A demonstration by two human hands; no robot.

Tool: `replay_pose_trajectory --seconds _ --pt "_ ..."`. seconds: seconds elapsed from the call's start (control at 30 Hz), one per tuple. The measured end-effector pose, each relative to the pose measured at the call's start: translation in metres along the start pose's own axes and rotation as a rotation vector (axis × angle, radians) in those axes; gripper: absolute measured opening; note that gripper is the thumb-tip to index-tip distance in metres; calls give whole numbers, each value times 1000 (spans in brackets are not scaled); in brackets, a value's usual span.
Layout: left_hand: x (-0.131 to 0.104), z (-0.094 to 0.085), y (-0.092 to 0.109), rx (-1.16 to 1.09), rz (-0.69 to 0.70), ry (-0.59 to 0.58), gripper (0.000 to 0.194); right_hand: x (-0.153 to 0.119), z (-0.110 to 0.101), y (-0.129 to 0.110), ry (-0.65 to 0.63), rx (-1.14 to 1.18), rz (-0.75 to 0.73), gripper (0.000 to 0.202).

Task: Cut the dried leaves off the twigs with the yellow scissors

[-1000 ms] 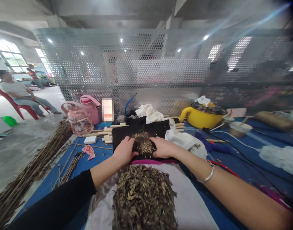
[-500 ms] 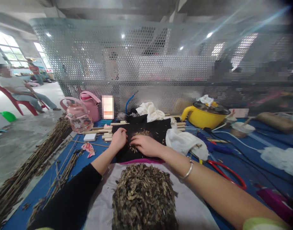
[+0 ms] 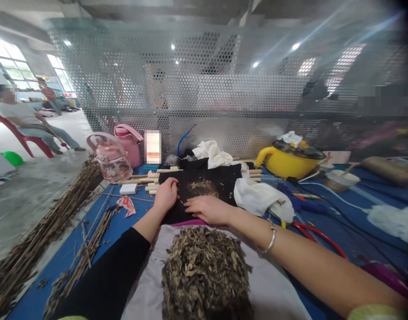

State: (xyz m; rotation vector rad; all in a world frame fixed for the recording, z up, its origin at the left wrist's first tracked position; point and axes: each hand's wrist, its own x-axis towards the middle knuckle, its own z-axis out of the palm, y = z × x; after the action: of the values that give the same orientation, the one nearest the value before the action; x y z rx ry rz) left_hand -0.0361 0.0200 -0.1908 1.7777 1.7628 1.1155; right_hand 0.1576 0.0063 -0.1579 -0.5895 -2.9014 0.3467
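Observation:
A black cloth lies over pale wooden sticks, with small dry bits scattered on it. My left hand rests at the cloth's left side, its fingers curled down; what they hold, if anything, is hidden. Flat on the cloth's front part is my right hand, fingers stretched toward the left, holding nothing. Closest to me, a large block of dark dried leaves sits on white cloth.
To the left stand a pink bottle, a pink bag and bundles of dry stalks. On the right are white cloth, a yellow pot, red-handled scissors and cables. A perforated screen rises behind; a person sits far left.
My right hand has moved back toward me across the black cloth, uncovering more of the small bits. My left hand stays near the cloth's left side. The view has shifted slightly.

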Motion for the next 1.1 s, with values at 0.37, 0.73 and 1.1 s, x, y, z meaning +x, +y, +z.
replay_pose_trajectory --seconds 0.37,0.73,1.1 --pt "2 -1 1 1 -19 -15 22 -59 -22 26 273 91 570 37" --pt "0 -2 4 -1 -32 -15 22 -17 4 -2 139 37 546 51" --pt "0 -2 2 -14 -23 -24 22 -25 -5 32 237 441 726 18"
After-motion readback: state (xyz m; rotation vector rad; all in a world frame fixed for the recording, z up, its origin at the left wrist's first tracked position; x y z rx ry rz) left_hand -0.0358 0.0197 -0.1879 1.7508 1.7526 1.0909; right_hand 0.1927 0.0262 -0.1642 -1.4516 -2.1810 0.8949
